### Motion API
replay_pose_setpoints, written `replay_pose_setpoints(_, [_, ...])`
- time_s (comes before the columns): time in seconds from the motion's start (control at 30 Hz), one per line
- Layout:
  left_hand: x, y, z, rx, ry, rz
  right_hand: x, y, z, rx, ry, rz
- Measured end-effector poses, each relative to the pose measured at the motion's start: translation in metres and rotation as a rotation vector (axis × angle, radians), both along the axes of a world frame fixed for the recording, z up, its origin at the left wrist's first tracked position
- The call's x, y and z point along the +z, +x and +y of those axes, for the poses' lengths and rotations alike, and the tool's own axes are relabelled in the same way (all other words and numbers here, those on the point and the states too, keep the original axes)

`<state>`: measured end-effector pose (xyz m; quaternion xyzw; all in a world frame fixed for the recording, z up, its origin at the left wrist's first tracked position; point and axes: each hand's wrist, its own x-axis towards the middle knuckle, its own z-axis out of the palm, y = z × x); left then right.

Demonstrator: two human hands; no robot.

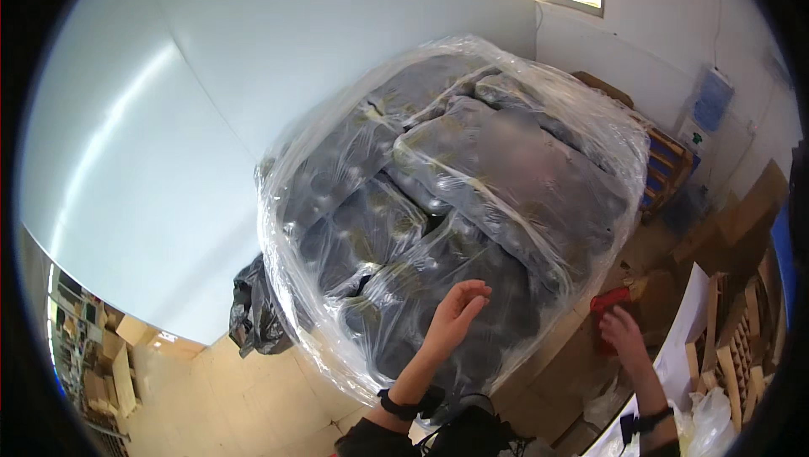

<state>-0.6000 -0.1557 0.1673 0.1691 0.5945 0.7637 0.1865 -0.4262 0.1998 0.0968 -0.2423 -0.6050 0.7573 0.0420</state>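
A large stack of dark grey bundles (447, 149) stands in front of me, wrapped in clear plastic film (282, 229). Over the near side of the wrapped stack is my left hand (459, 315), its thumb apart from slightly bent fingers and nothing in its grasp. My right hand (622, 335) is off the stack's right side with its fingers stretched out. Just beyond those fingers, and partly covered by them, is a red object (608, 300) whose kind I cannot make out. Whether the right fingers touch it does not show.
A pale wall panel (168, 120) rises behind the stack on the left, with a black plastic bag (251, 309) at its foot. To the right are cardboard (729, 229), wooden slats (731, 373) and a white plastic bag (709, 423). Pallets (666, 166) stand at the far right.
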Motion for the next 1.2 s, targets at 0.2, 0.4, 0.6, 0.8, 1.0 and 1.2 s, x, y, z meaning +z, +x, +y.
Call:
replay_pose_setpoints(0.2, [-0.022, -0.010, -0.032, 0.087, 0.165, -0.136, -0.062, -0.147, 0.036, -0.061, -0.188, -0.058])
replay_pose_setpoints(0.4, [-0.025, -0.035, -0.038, 0.082, 0.106, -0.216, -0.045, -0.193, 0.007, -0.030, -0.536, 0.016])
replay_pose_setpoints(0.6, [-0.046, -0.055, -0.026, -0.004, 0.154, -0.274, -0.045, -0.192, 0.017, -0.121, -0.438, -0.141])
replay_pose_setpoints(0.8, [-0.109, -0.102, -0.003, 0.033, 0.174, -0.499, -0.035, -0.172, 0.010, -0.031, -0.549, -0.125])
replay_pose_setpoints(1.0, [-0.123, -0.136, -0.018, 0.307, 0.374, -0.652, 0.031, -0.129, -0.107, -0.118, -0.452, -0.089])
replay_pose_setpoints(1.2, [-0.094, -0.116, -0.049, 0.521, 0.034, -0.283, 0.069, -0.068, -0.192, 0.386, -0.072, -0.409])
